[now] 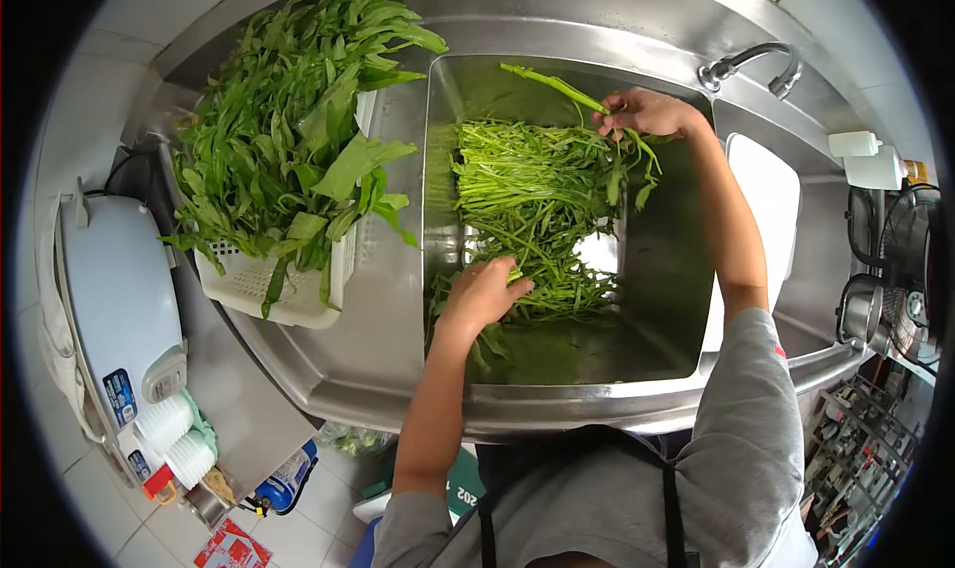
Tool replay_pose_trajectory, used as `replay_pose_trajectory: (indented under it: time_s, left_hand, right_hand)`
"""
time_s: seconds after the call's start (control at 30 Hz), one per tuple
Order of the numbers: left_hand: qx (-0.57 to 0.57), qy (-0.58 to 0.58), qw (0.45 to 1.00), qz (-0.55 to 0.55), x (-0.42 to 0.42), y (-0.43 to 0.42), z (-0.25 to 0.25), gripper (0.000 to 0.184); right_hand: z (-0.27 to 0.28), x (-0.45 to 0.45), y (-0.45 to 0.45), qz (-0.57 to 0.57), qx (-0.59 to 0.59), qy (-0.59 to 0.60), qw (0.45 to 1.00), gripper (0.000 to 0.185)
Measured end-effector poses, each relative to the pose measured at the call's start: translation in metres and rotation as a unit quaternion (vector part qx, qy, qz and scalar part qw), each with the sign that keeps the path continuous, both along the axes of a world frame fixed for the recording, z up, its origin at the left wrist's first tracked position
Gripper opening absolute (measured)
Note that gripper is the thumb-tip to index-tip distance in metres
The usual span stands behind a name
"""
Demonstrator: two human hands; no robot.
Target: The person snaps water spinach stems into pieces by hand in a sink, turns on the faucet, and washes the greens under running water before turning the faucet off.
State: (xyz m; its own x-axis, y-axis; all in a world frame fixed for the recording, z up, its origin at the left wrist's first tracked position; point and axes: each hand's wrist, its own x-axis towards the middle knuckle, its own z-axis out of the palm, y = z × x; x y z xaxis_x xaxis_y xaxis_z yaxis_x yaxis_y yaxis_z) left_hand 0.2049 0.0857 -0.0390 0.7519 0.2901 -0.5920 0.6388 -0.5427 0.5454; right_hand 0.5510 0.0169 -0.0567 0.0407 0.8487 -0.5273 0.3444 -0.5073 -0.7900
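Note:
My right hand (pixel 652 113) is over the back right of a steel sink basin (pixel 657 319). It pinches a stalk of water spinach (pixel 557 86), whose stem points to the back left while leaves droop below the fingers. My left hand (pixel 482 294) is curled at the front left of the greens, with green stems (pixel 514 274) showing between thumb and fingers. Between my hands, a pile of water spinach (pixel 532 175) fills the middle of the basin, its cut stems packed side by side. On the left, leafy greens (pixel 284 130) are heaped above a white perforated basket (pixel 269 284).
A curved faucet (pixel 766 66) rises behind the basin on the right. A white board or tray (pixel 771 200) lies beside the right wall. White bottles (pixel 865 160) and metal pans (pixel 880 309) stand at far right. At left are a grey-blue appliance (pixel 124 280) and stacked white containers (pixel 169 424).

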Motion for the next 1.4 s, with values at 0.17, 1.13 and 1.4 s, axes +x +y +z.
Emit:
replay_pose_trajectory:
  time_s: [0.17,1.13,1.4]
  left_hand:
    - [-0.026,0.0,1.0,0.013,0.0,0.003,0.001,0.051]
    - [-0.101,-0.102,0.99,0.015,0.002,0.0,0.016,0.037]
    - [-0.127,-0.254,0.951,0.123,0.023,-0.02,0.005,0.029]
  right_hand:
    - [0.068,-0.017,-0.001,-0.031,-0.016,0.068,0.997,0.034]
    - [0.108,-0.068,0.003,-0.176,0.088,0.087,0.977,0.033]
    - [0.069,-0.107,0.027,-0.255,0.135,0.068,0.955,0.032]
